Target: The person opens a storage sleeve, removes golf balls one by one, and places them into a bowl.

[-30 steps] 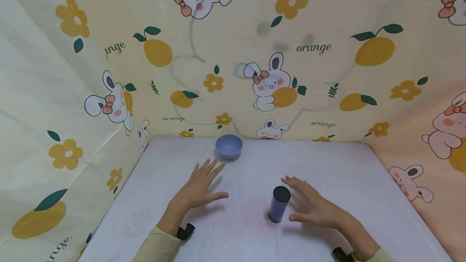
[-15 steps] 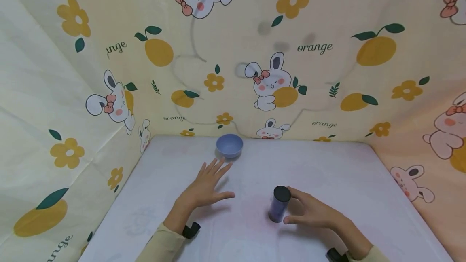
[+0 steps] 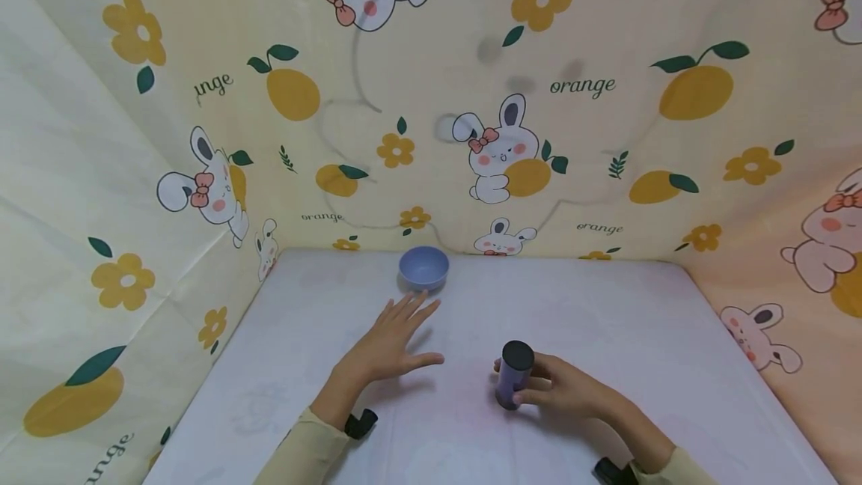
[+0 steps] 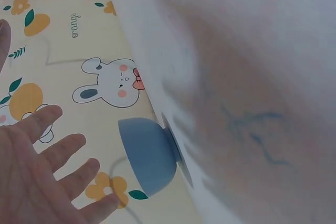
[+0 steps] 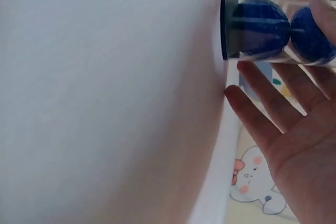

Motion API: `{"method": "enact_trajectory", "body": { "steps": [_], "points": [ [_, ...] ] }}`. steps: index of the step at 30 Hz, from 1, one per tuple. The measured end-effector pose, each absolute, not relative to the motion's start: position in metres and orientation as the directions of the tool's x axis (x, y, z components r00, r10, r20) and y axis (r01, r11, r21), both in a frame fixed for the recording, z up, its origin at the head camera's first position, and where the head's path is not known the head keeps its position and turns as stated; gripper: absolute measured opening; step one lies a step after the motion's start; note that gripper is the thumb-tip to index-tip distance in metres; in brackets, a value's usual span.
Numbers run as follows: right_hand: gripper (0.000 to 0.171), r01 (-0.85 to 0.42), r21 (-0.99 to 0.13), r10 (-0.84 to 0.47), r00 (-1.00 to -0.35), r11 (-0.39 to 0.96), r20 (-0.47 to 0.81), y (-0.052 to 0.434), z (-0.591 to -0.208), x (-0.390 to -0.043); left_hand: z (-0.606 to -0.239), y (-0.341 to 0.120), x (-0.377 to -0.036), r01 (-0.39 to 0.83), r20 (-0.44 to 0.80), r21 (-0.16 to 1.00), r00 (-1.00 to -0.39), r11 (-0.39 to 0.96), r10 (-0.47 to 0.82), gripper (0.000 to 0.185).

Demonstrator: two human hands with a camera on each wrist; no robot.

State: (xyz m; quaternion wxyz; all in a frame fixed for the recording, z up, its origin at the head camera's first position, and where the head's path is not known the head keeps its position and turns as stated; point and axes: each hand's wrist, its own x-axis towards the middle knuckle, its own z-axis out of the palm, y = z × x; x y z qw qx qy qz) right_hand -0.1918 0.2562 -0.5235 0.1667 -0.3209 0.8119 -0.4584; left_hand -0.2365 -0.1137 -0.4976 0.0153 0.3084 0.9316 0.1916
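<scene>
A clear tube (image 3: pixel 515 374) with black end caps stands upright on the white table. Dark blue balls (image 5: pixel 262 27) show inside it in the right wrist view. My right hand (image 3: pixel 572 388) holds the tube from the right, thumb across the near side and a fingertip showing past its far left edge. My left hand (image 3: pixel 384 343) hovers over the table with fingers spread, holding nothing. Just beyond its fingertips is a blue bowl (image 3: pixel 423 268), upright near the back edge. Seen from the left wrist, the bowl (image 4: pixel 148 156) is apart from the fingers.
The table (image 3: pixel 606 305) is covered in white cloth. Patterned curtains with rabbits and oranges close off the back (image 3: pixel 431 81), left and right sides. A black wrist camera band (image 3: pixel 361 424) sits on the left wrist, another on the right (image 3: pixel 613 471).
My right hand has moved left to the tube and closed its fingers and thumb around it. My left hand has drifted slightly right and forward, still spread. Tube and bowl have stayed put.
</scene>
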Motion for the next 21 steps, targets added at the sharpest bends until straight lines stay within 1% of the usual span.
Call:
{"method": "enact_trajectory", "body": {
  "steps": [5,10,15,19,21],
  "points": [
    [0.059,-0.350,-0.870,-0.669,-0.742,0.347,0.032,0.250,-0.523,-0.195,-0.496,-0.110,-0.238,0.588,0.117,0.362,-0.799,0.723,0.590,0.096],
    [0.061,-0.339,-0.867,-0.663,-0.749,0.364,0.014,0.245,-0.521,-0.198,-0.495,-0.107,-0.240,0.612,0.150,0.356,-0.783,0.706,0.603,0.094],
    [0.051,-0.361,-0.841,-0.637,-0.771,0.404,0.025,0.241,-0.518,-0.201,-0.492,-0.106,-0.239,0.627,0.195,0.385,-0.773,0.677,0.604,0.091],
    [0.041,-0.379,-0.810,-0.602,-0.798,0.447,0.041,0.237,-0.514,-0.204,-0.488,-0.103,-0.238,0.633,0.222,0.426,-0.765,0.646,0.604,0.084],
    [0.039,-0.399,-0.791,-0.589,-0.806,0.464,0.062,0.235,-0.512,-0.206,-0.486,-0.102,-0.238,0.630,0.227,0.453,-0.766,0.631,0.601,0.080]
  ]
}}
